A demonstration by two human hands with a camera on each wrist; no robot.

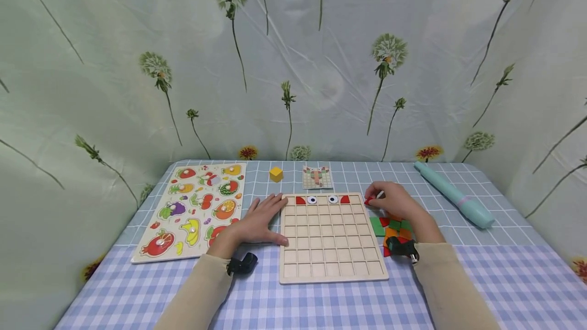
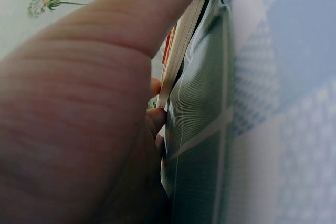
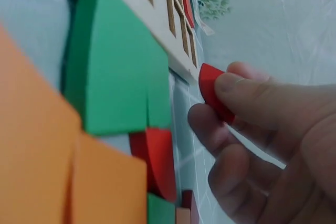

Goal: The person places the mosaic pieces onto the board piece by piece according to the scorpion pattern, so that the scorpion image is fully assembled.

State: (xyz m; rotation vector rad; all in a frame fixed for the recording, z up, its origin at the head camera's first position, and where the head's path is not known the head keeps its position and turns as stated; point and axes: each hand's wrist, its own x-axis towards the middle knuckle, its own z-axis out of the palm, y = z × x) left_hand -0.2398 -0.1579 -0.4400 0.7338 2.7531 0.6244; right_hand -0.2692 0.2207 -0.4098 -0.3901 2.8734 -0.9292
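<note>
A square wooden grid board (image 1: 334, 278) lies on the table, with two red quarter-round tiles and two eye tiles (image 1: 333, 199) in its top row. My left hand (image 1: 260, 222) rests at the board's left edge, fingers stretched out and thumb on the rim. Beyond the top right corner, my right hand (image 1: 395, 201) pinches a small red tile (image 3: 209, 85) with a curved edge between thumb and fingers. Under the right wrist lies a loose pile of green tiles (image 3: 121, 72), orange tiles (image 3: 110, 182) and red tiles (image 3: 161, 161).
Behind the board lie a pattern card (image 1: 317, 177) and a yellow cube (image 1: 276, 174). On the left is a fruit puzzle board (image 1: 153, 225). A turquoise cylindrical object, wider at its near end (image 1: 454, 195), lies at the right. A flower-print curtain (image 1: 339, 85) hangs behind the table.
</note>
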